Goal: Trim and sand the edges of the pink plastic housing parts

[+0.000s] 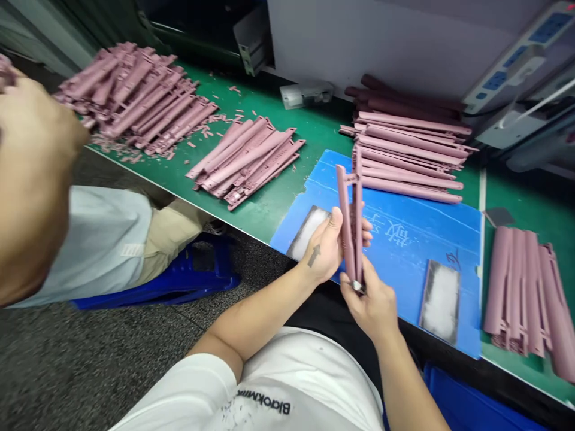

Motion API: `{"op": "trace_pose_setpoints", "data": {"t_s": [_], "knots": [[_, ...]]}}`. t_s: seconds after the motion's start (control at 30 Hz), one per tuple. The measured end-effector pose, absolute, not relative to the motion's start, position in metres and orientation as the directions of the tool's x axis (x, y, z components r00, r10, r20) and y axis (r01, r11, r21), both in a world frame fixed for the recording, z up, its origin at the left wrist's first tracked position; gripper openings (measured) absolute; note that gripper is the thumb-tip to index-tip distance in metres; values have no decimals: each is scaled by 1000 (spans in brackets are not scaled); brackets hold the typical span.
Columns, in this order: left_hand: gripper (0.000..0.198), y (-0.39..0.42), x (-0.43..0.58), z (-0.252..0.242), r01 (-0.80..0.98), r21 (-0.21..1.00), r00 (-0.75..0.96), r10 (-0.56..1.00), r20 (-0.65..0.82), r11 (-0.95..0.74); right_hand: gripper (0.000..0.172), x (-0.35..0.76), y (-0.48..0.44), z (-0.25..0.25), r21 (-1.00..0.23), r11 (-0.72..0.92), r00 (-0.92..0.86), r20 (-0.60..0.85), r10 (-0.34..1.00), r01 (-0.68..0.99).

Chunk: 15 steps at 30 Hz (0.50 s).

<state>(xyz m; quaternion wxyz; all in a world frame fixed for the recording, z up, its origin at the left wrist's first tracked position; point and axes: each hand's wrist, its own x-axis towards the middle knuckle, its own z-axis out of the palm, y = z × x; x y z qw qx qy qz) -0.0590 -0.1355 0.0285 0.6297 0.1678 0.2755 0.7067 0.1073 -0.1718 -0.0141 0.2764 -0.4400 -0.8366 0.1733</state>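
Observation:
Upright over the front edge of a blue plastic sheet is a pink plastic housing, shaped like a hair straightener with two long arms in a narrow V. My left hand wraps round its middle, thumb on the near side and fingertips showing behind it. Lower down, my right hand grips the joined end, where a small shiny metal piece shows. Just beyond the housing, similar long pink shells lie stacked across the sheet's far edge.
Two whitish rectangular pads lie on the sheet. More pink housings rest at the right. Pink shells and a bigger heap with scraps cover the left. A co-worker's arm is close at far left. A power strip is behind.

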Motion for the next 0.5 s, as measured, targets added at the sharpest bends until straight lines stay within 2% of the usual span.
{"op": "trace_pose_setpoints", "data": {"t_s": [0.1, 0.2, 0.37, 0.43, 0.5], "knots": [[58, -127, -79, 37, -795, 592, -197, 979, -50, -130, 51, 119, -169, -9, -683, 537, -604, 173, 778, 496], [48, -120, -97, 46, -774, 605, -278, 959, -61, -186, 47, 124, -173, 0, -734, 522, -678, 115, 726, 435], [51, -123, -94, 47, -679, 707, -355, 931, -78, -200, 22, 119, -194, 20, -712, 480, -696, -16, 718, 513], [55, -123, -92, 41, -581, 795, -338, 940, -39, -176, 18, 130, -193, 24, -715, 441, -661, -39, 749, 542], [54, -121, -91, 33, -483, 866, -274, 962, -7, -131, 21, 157, -186, 28, -692, 372, -549, -42, 835, 619]]}}
